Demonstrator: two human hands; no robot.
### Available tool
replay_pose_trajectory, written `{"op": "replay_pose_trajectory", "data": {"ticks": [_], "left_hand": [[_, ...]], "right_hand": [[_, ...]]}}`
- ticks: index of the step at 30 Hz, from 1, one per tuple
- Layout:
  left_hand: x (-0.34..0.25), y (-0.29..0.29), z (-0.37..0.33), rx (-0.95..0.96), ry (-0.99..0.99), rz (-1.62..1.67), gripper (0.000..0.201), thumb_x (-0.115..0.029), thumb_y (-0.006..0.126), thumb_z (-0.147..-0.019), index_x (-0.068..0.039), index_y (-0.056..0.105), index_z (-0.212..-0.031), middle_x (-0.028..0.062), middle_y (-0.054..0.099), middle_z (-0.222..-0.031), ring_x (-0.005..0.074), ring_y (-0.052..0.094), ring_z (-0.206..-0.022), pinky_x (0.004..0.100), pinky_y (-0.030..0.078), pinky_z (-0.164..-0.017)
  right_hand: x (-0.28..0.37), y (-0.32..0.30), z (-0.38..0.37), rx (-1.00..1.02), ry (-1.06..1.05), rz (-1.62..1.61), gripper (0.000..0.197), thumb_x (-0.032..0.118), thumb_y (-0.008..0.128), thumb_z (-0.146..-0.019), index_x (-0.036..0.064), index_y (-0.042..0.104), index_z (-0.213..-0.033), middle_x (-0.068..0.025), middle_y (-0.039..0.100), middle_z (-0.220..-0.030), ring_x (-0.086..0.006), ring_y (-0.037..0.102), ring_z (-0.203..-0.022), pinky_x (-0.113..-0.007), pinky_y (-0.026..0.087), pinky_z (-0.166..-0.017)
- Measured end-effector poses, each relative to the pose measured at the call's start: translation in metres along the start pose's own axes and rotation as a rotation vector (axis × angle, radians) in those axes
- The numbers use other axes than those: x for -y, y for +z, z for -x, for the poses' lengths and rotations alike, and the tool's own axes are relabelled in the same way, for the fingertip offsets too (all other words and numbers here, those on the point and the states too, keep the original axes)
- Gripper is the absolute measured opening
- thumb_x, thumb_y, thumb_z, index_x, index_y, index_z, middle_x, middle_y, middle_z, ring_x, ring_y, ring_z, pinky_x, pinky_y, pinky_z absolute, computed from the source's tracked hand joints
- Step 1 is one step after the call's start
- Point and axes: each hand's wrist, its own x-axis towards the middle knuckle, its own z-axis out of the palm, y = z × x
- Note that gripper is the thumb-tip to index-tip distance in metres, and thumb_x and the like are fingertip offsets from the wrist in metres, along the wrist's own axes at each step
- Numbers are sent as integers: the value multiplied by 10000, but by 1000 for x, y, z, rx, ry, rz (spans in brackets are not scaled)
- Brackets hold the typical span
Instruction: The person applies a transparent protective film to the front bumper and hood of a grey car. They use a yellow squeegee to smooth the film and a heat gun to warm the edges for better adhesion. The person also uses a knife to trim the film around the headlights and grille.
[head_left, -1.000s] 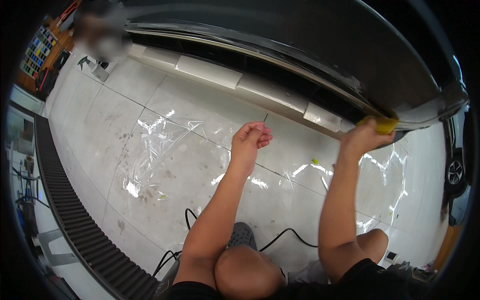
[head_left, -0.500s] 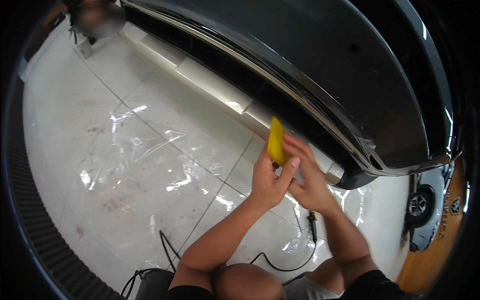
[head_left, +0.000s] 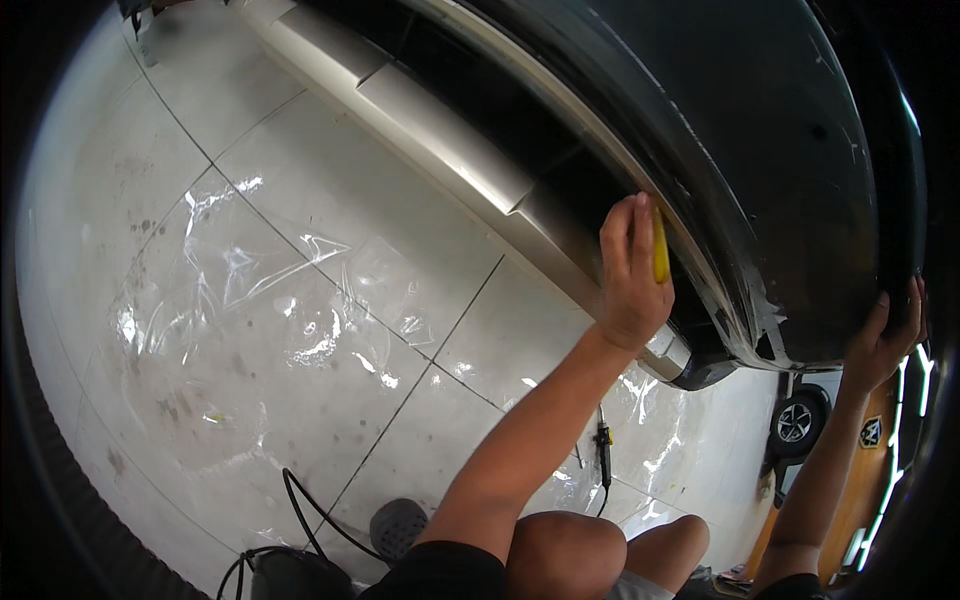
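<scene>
My left hand point(head_left: 637, 275) is closed around a flat yellow squeegee point(head_left: 661, 247). It presses the squeegee's end to the lower edge of a dark car body panel point(head_left: 745, 130), just above the dark gap over the pale side step point(head_left: 440, 145). Clear film with a loose, wrinkled edge point(head_left: 770, 320) shows at the panel's lower corner. Farther right, my right hand point(head_left: 888, 335) rests against the body's outer edge, thumb apart from its stretched fingers. No tool shows in it.
Crumpled clear plastic film point(head_left: 270, 265) lies on the wet tiled floor point(head_left: 300, 400). A black spray gun point(head_left: 604, 455) on a thin hose lies near my knees. Another black hose point(head_left: 300, 500) loops at lower left. A second car's wheel point(head_left: 795, 422) stands at the right.
My hands have parted from around the squeegee. The left has carried it up and right to the panel's lower edge; the right has moved far right onto the car body. My view has shifted.
</scene>
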Motion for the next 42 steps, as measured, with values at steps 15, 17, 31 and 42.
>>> {"op": "replay_pose_trajectory", "data": {"ticks": [15, 17, 31, 42], "left_hand": [[-4, -26, -84, -172, -156, -21, 590, -6, 473, -863, 62, 302, -1423, 252, 407, -1208, 380, 474, -1142, 448, 393, -986], [9, -43, -133, -194, -209, -89, 601, 17, 445, -845, 86, 285, -1420, 256, 378, -1179, 386, 482, -1101, 459, 406, -978], [36, -71, -186, -272, -123, -193, 492, -17, 468, -840, 117, 428, -1311, 218, 525, -1098, 333, 550, -1017, 409, 434, -924], [59, -109, -183, -194, -751, 672, 239, -120, 518, -903, -25, 552, -1120, 80, 590, -927, 175, 555, -767, 293, 477, -704]], "right_hand": [[-7, -5, -2, 42, -27, 7, 408, 79, 585, -919, 55, 493, -1316, -124, 491, -1356, -296, 450, -1273, -412, 373, -1062], [-9, -8, -2, 45, -64, -13, 406, 70, 571, -924, 54, 492, -1321, -137, 489, -1358, -304, 447, -1278, -418, 371, -1064], [-12, -7, 0, 44, -61, 55, 392, 93, 580, -927, 55, 516, -1312, -123, 503, -1353, -289, 454, -1279, -421, 373, -1063], [-11, 3, 3, -4, -74, 60, 385, 92, 580, -938, 49, 514, -1315, -135, 509, -1344, -296, 462, -1268, -402, 383, -1059]]}}
